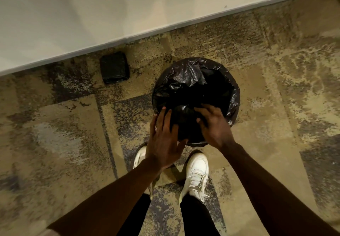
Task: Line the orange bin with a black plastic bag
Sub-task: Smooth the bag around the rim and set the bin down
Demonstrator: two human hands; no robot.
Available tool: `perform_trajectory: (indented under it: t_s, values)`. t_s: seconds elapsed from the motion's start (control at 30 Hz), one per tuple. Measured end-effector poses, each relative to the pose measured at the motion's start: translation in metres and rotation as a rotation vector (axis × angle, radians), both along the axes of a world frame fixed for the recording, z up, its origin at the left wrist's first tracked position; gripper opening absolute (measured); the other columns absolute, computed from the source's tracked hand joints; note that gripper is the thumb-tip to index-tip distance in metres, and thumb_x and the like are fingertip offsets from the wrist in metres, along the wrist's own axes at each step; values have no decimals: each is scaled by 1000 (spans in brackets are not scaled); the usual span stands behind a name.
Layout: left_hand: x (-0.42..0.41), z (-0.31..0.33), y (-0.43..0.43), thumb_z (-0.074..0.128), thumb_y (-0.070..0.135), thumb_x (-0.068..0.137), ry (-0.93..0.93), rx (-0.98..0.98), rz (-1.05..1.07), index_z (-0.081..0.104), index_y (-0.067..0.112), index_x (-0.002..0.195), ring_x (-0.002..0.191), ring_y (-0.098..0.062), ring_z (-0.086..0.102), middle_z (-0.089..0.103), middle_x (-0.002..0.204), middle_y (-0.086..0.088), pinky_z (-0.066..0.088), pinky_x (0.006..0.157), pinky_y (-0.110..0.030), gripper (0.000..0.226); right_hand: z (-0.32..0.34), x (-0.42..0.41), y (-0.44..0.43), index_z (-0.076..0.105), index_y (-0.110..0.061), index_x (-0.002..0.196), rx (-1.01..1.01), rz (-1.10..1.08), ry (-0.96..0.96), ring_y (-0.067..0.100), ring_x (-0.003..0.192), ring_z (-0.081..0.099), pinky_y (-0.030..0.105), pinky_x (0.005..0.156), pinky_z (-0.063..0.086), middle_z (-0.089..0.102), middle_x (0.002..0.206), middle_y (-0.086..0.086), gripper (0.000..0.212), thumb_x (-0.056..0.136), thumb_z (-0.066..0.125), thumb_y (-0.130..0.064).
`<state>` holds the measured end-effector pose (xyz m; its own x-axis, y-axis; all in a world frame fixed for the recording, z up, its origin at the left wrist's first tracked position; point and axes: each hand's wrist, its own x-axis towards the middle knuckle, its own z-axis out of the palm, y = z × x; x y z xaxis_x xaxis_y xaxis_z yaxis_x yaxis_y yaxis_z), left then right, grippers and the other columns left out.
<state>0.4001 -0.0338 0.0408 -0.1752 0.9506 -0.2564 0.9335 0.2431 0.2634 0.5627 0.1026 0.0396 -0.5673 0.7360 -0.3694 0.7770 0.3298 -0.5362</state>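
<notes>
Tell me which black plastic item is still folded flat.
The small square pack on the carpet by the wall, left of the bin. The other black bag is opened and draped over the bin, under both hands.

Both hands crowd the near rim of the bag (195, 81), the left hand (163, 140) and right hand (214, 125) close together. Beyond their fingers the mouth gapes open. Left of the left hand, carpet (55, 125) lies bare up to a folded pack (114, 67) by the wall (92, 15).
</notes>
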Motion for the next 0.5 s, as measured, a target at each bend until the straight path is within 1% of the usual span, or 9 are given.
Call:
perform_trajectory:
  t_s: [0.03,0.1,0.17,0.23,0.3,0.37,0.43,0.47,0.5]
  values:
    - [0,0,-5,52,59,97,11,-10,-3,65,9,135,164,-39,18,39,166,-23,15,129,-58,63,-7,-5,5,51,-21,155,-87,82,-81,37,148,38,51,115,42,45,162,12,49,107,55,-26]
    - [0,-1,-11,54,58,95,34,-43,-23,62,11,134,164,-40,16,38,167,-23,12,131,-58,62,-23,-14,14,43,-24,161,-193,245,-207,37,153,33,53,120,36,39,168,8,52,110,49,-31]
    - [-1,-3,-17,60,54,91,48,-79,-56,56,13,139,165,-40,13,37,167,-21,11,131,-58,63,-38,-23,21,47,-25,158,-272,375,-308,34,151,41,50,119,38,47,163,7,48,111,45,-33]
    - [-4,-3,-20,65,49,87,59,-89,-86,52,14,143,165,-39,13,36,167,-20,13,131,-59,67,-47,-31,25,49,-28,156,-346,461,-426,34,145,47,48,118,39,52,158,7,46,113,39,-40]
    - [-6,-4,-21,66,44,85,68,-90,-99,49,15,147,165,-38,12,35,167,-19,14,131,-60,70,-54,-36,26,47,-30,157,-399,518,-540,34,141,49,44,118,37,54,156,9,49,113,33,-47]
    - [-7,-3,-20,65,42,85,80,-104,-111,48,14,148,166,-38,10,35,167,-19,10,131,-61,71,-55,-37,24,45,-26,158,-431,535,-614,34,139,51,43,117,35,54,154,11,52,113,30,-50]
    - [-7,-2,-17,65,43,85,93,-120,-117,47,14,148,166,-39,7,34,167,-19,7,132,-61,71,-51,-37,22,52,-17,151,-410,483,-577,35,131,57,40,107,43,60,146,16,52,113,34,-48]
    - [-7,-2,-16,65,44,85,98,-119,-116,47,13,147,166,-39,7,34,167,-20,6,132,-61,72,-48,-37,22,56,-14,145,-370,420,-503,35,125,60,40,100,47,63,139,18,49,113,38,-46]
    - [-7,-2,-14,67,46,84,99,-113,-113,48,12,146,166,-39,7,34,167,-21,4,132,-60,73,-45,-35,24,59,-13,141,-309,345,-406,35,122,62,42,98,51,64,135,18,46,112,42,-43]
